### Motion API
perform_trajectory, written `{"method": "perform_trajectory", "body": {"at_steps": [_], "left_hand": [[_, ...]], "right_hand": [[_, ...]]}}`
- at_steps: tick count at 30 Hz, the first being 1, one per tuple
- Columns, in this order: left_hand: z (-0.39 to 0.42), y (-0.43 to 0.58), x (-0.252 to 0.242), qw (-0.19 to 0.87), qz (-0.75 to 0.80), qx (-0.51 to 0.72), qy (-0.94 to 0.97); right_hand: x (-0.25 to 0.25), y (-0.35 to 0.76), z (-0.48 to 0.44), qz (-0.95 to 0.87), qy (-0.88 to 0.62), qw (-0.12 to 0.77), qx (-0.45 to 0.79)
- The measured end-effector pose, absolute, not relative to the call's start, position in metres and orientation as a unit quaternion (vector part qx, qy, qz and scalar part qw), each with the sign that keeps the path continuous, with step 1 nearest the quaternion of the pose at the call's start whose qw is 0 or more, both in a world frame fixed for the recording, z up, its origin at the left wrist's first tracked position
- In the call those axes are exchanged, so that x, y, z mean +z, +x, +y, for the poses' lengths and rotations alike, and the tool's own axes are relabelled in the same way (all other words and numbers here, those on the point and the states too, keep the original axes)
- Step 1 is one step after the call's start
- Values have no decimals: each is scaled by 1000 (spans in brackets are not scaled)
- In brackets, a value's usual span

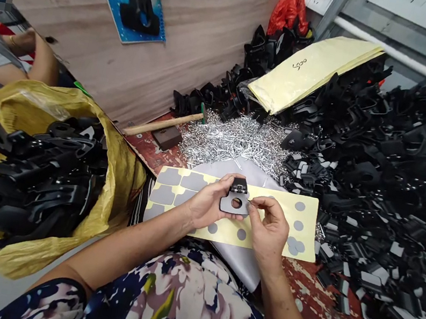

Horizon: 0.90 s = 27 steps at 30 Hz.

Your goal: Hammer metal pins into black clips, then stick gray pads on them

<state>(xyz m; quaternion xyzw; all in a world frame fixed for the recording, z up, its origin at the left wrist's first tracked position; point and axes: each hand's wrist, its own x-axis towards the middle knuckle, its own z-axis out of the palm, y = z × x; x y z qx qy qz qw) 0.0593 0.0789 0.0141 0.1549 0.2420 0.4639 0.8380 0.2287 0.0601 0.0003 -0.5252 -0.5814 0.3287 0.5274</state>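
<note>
My left hand (211, 203) is wrapped round a small black plastic clip (239, 187) that has a hinge pin at its top. On the clip's face lies a grey sticker pad (229, 206) with a round hole. The fingers of my right hand (269, 226) pinch together at the pad's right edge; whether they grip the pad or only press it is too small to tell. Beneath both hands is a yellow backing sheet (279, 214), bearing grey pads at its left and grey discs at its right.
Loose metal pins (236, 139) are heaped behind the sheet, beside a wooden-handled hammer (165, 123) and a brown block (166, 137). Black plastic parts (378, 171) cover the right side under yellow sheets (313, 73). At left stands a yellow sack (121, 182) of black parts. A wooden board (201, 32) rises behind.
</note>
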Motion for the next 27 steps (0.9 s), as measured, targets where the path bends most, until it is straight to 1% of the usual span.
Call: {"method": "perform_trajectory", "body": {"at_steps": [6,10,12,15,17,19,21,22,23,24,25,27], "left_hand": [[78,57,17,832,256,469,147],[75,58,17,828,265,461,179],[73,63,14,797,291,482,219],[71,73,10,698,367,550,277],[69,78,7,644,407,574,300],[68,80,5,624,421,579,314],[66,79,3,632,407,578,317],[64,77,3,646,394,572,317],[62,74,5,663,379,561,320],[59,69,9,677,363,547,332],[56,64,14,685,350,533,353],[44,47,33,679,328,501,425]], "right_hand": [[1,226,61,-606,-517,523,304],[2,224,58,-641,-525,498,256],[-1,221,55,-672,-524,484,198],[-9,217,49,-731,-494,467,62],[-13,215,46,-762,-467,448,-19],[-12,217,44,-771,-469,426,-72],[-5,222,44,-749,-506,418,-93],[0,225,45,-726,-533,428,-75],[6,228,45,-704,-555,442,-27],[12,232,46,-689,-564,452,57],[17,235,46,-680,-553,451,169],[25,238,46,-670,-482,406,392]]}}
